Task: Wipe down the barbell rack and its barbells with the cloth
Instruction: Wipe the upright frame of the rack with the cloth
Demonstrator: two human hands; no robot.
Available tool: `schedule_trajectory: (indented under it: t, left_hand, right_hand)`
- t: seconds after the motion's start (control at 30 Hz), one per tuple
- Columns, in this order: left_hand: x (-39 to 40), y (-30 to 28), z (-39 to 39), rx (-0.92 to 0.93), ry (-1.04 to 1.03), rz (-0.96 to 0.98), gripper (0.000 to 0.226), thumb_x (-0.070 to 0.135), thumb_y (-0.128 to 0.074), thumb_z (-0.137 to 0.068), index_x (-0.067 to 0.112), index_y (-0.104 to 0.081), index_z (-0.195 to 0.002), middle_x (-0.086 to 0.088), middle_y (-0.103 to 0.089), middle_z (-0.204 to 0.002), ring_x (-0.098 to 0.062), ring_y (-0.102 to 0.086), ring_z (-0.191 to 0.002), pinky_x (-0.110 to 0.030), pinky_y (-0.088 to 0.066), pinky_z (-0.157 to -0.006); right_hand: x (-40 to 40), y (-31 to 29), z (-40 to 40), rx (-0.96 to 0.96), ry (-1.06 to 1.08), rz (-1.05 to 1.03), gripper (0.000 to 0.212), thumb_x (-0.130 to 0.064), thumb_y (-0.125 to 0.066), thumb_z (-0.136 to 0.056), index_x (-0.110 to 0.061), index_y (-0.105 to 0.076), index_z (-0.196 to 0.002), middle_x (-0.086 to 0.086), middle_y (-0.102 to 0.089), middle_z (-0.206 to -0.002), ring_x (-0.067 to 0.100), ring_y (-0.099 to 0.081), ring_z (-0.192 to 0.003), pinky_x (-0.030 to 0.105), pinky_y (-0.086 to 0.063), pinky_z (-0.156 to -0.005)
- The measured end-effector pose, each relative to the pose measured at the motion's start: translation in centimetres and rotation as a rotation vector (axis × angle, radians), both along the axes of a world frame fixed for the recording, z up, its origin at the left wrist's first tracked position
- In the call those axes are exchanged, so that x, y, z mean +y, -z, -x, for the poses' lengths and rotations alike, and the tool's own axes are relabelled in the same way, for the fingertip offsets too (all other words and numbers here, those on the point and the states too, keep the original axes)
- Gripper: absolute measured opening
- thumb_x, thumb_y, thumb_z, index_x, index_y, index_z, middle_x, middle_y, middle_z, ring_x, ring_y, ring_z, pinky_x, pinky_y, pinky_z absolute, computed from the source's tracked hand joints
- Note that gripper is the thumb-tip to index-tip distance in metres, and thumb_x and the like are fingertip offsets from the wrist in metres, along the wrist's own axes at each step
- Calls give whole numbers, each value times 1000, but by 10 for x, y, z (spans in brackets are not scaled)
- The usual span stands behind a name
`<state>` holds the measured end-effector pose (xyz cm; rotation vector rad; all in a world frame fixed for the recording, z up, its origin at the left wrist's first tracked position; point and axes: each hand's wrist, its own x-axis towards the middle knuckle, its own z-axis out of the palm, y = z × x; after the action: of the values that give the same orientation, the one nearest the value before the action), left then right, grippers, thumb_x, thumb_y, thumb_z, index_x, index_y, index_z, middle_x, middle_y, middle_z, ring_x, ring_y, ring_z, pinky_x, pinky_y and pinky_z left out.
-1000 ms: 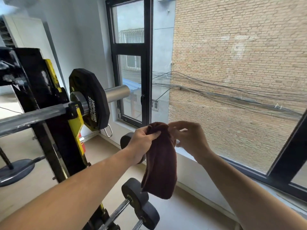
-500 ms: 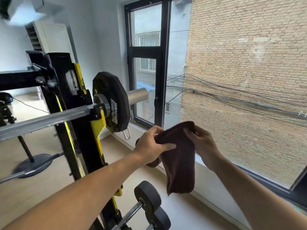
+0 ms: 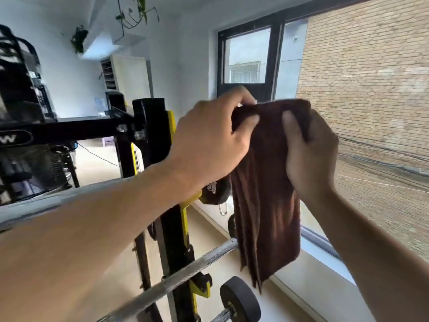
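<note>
A dark brown cloth (image 3: 267, 205) hangs down in front of me, held up at its top edge by both hands. My left hand (image 3: 209, 145) pinches the cloth's upper left corner; my right hand (image 3: 308, 156) grips its upper right part. The black and yellow barbell rack (image 3: 151, 126) stands just left of and behind my hands. One steel barbell (image 3: 183, 273) lies low on the rack, slanting toward the cloth's lower edge. A black weight plate (image 3: 216, 191) of an upper barbell shows partly under my left wrist. Another small black plate (image 3: 241, 300) sits near the floor.
A large window with a black frame (image 3: 276, 56) and a white sill (image 3: 320, 256) runs along the right, with a brick wall outside. A white cabinet (image 3: 130, 75) stands at the back. More black gym equipment (image 3: 21, 84) fills the left side.
My view has swung left and up and closer to the rack. Both hands have risen with the cloth, which still hangs between them, now near the rack's upright.
</note>
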<state>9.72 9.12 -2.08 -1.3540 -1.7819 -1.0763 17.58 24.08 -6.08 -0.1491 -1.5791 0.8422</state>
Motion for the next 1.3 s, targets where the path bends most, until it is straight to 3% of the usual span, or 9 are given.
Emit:
schedule_trajectory:
  t: [0.23, 0.33, 0.43, 0.53, 0.6, 0.73, 0.87, 1.03, 1.3]
  left_hand:
    - [-92, -41, 76, -193, -332, -45, 21, 43, -65, -87, 30, -69, -103, 9, -69, -95, -18, -67, -90, -43, -55, -83]
    - [-120, -25, 104, -198, -746, 334, 37, 49, -73, -85, 30, -62, -115, 3, -67, -106, -24, -62, -94, -36, -45, -77]
    - [-137, -1, 113, -276, -893, 691, 39, 41, -72, -85, 27, -61, -119, 0, -66, -116, -28, -63, -102, -38, -50, -83]
    - [-138, 13, 119, -391, -812, 825, 31, 22, -57, -90, 21, -66, -119, -6, -67, -120, -29, -64, -103, -39, -54, -88]
    - [-134, 16, 118, -434, -716, 874, 35, 14, -49, -92, 15, -66, -123, -10, -65, -123, -30, -63, -104, -41, -56, -90]
    - [-128, 17, 112, -415, -644, 881, 37, 11, -45, -98, 8, -63, -129, -16, -62, -131, -32, -60, -115, -39, -51, -96]
    - [-154, 22, 113, -466, -563, 683, 36, 11, -46, -97, 19, -64, -126, -8, -60, -134, -29, -57, -119, -44, -48, -101]
    - [-176, 23, 116, -537, -518, 547, 32, 12, -42, -100, 20, -67, -118, -6, -67, -121, -25, -60, -108, -40, -49, -95]
    - [-215, 33, 122, -706, -601, 637, 60, 53, -27, -106, 11, -69, -111, -15, -70, -106, -29, -65, -99, -36, -47, -91]
  right_hand:
    - [-75, -59, 96, -201, -194, -176, 15, -36, -62, -100, -21, -65, -97, -11, -61, -78, 2, -59, -75, 25, -42, -65]
    - [-97, -47, 122, -493, 23, -552, 44, -29, -66, -97, -18, -54, -137, 6, -56, -126, 27, -53, -119, 41, -45, -99]
    - [-108, -24, 110, -602, -79, -833, 36, -33, -69, -94, -28, -59, -129, -5, -54, -126, 15, -51, -116, 42, -48, -99]
    - [-102, 5, 101, -1014, -149, -1166, 87, -53, -76, -82, -35, -31, -154, -10, -41, -149, 12, -40, -133, 38, -37, -114]
    - [-97, 21, 109, -1042, 8, -1317, 106, -56, -78, -79, -31, -13, -160, -5, -35, -156, 18, -37, -139, 38, -33, -114]
    - [-110, 27, 134, -971, 164, -1325, 87, -63, -73, -80, -22, -35, -147, 0, -54, -133, 23, -52, -124, 41, -45, -103]
    - [-131, 25, 147, -952, -55, -1196, 57, -44, -75, -86, -20, -47, -129, -2, -62, -108, 22, -61, -102, 43, -53, -88]
    - [-140, 33, 148, -889, -175, -1093, 50, -43, -75, -87, -25, -50, -125, -7, -64, -109, 19, -62, -100, 41, -52, -87]
    - [-117, 27, 151, -1049, -36, -990, 20, -36, -69, -88, -33, -51, -97, -11, -60, -83, 20, -63, -82, 34, -49, -70]
